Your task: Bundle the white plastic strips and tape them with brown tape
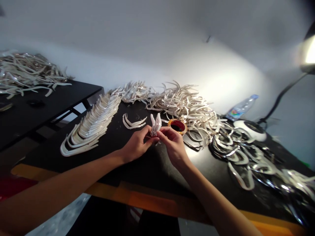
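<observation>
Left hand (137, 145) and right hand (174, 144) both narrowly pinching one bundle of white curved strips (156, 125) at center, one tape roll (177, 126) touching-near at 1 o'clock, three loose strips (133, 122) at 10 o'clock, one long stacked row (91, 126) at 9 o'clock, one tangled heap (182, 106) at 12 o'clock, silver loops (233, 146) at 3 o'clock

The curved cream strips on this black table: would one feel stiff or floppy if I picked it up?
Probably fairly stiff and springy: the nested row holds its curves without sagging, and so does the bundle between the left hand and right hand. They look thin and light. In the tangled pile, one strip may well drag its neighbours along.
</observation>
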A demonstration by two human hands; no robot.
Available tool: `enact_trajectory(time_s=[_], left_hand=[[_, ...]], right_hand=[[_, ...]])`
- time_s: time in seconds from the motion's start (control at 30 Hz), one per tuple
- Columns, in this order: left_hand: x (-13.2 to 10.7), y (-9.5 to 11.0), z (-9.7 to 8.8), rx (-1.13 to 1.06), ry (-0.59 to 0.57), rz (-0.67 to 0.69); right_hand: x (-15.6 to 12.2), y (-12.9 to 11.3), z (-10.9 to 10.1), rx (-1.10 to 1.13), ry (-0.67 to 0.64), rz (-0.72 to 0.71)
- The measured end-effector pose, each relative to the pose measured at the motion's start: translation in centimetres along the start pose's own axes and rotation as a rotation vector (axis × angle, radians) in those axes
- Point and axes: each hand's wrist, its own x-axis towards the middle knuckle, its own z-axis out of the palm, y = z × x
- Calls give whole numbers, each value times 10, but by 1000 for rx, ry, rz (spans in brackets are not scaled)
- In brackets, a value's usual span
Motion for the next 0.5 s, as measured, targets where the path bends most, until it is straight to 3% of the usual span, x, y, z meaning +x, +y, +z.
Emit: enact_trajectory(time_s=[0.27, 0.5], left_hand=[[4, 2, -4, -14, -29, -43], [5, 9, -5, -63, -50, -74]], right_hand=[[-1, 3, -1, 16, -18, -6], [-1, -1, 1, 104, -6, 86]])
